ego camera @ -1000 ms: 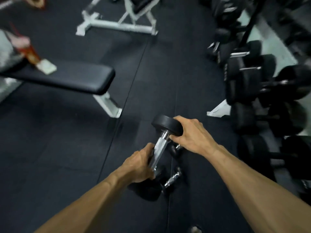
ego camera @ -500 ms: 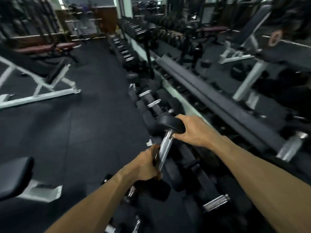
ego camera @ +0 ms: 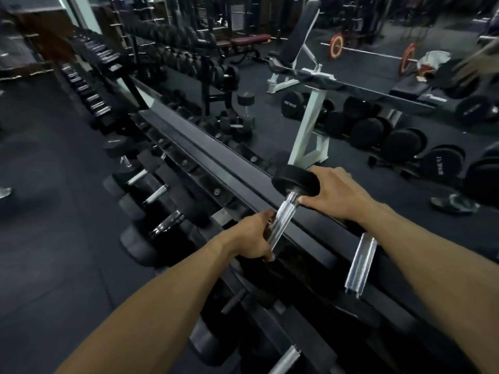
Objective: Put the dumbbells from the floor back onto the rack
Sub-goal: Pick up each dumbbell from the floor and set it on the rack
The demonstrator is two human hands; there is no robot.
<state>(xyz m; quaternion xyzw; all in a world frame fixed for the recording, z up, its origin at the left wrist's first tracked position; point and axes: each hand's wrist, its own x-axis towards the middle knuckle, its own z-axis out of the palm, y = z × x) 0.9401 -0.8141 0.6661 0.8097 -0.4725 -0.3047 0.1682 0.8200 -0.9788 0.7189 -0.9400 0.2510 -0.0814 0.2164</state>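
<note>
I hold a dumbbell [ego camera: 293,184] with a black round head and a knurled chrome handle, tilted upright above the rack [ego camera: 216,168]. My left hand [ego camera: 248,240] is wrapped around the lower part of the handle. My right hand [ego camera: 334,194] cups the side of the upper head. The dumbbell's lower head is hidden behind my left hand. The long black rack runs diagonally from upper left to lower right, with several dumbbells [ego camera: 159,194] lying on its lower tier.
A chrome dumbbell handle [ego camera: 360,265] rests on the rack just under my right forearm. A mirror behind the rack reflects a white-framed bench [ego camera: 307,74], a barbell with red plates [ego camera: 375,54] and more dumbbells. Dark rubber floor [ego camera: 48,238] lies to the left.
I lifted the dumbbell off the floor and turned from the floor and bench toward the rack. Both hands keep the same grip, and the dumbbell now hangs over the rack's top rail.
</note>
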